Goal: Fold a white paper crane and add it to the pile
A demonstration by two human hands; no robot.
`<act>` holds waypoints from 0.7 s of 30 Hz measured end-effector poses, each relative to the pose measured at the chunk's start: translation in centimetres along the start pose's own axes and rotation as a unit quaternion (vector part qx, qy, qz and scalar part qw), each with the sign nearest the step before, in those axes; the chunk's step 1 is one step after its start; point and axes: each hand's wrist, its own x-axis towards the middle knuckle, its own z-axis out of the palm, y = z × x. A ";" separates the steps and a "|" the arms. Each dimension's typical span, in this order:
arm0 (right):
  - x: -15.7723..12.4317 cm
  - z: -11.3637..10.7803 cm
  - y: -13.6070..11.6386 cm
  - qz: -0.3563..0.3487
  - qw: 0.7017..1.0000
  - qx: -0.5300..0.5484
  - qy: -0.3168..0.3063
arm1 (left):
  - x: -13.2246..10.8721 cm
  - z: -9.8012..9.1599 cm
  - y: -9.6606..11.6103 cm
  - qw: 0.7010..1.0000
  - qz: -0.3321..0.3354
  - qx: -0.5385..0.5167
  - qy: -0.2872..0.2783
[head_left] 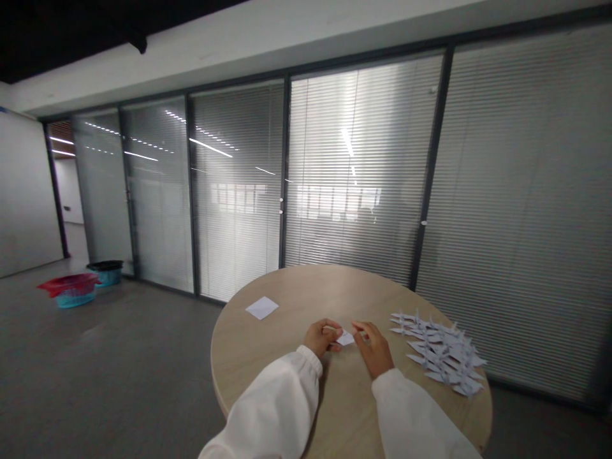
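Observation:
A small piece of folded white paper is between my two hands, just above or on the round table. My left hand pinches its left side between thumb and fingers. My right hand has bent fingers at the paper's right edge, with thumb and fingertips close together on it. The fine folds are too small to make out. To the right lies a cluster of several folded white paper cranes, their pointed tips sticking up.
A square white paper sheet lies flat at the left of the round wooden table. Behind stand glass partitions with blinds. On the floor at left are a blue bin with a red bag and a blue bin with a black bag.

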 end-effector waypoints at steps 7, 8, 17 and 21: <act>-0.1 0.1 0.0 0.081 0.993 0.059 -0.069 | 0.3 0.0 -0.5 0.999 0.036 -0.009 -0.035; 0.0 0.0 0.0 0.084 0.992 0.064 -0.072 | 0.3 0.0 -0.7 0.999 0.034 -0.008 -0.037; 0.0 -0.1 -0.1 0.091 0.989 0.089 -0.077 | 0.7 -0.3 -1.1 0.999 0.023 -0.007 -0.029; 0.0 -0.1 0.0 0.092 0.988 0.091 -0.079 | 0.7 -0.3 -1.2 0.999 0.017 -0.014 -0.031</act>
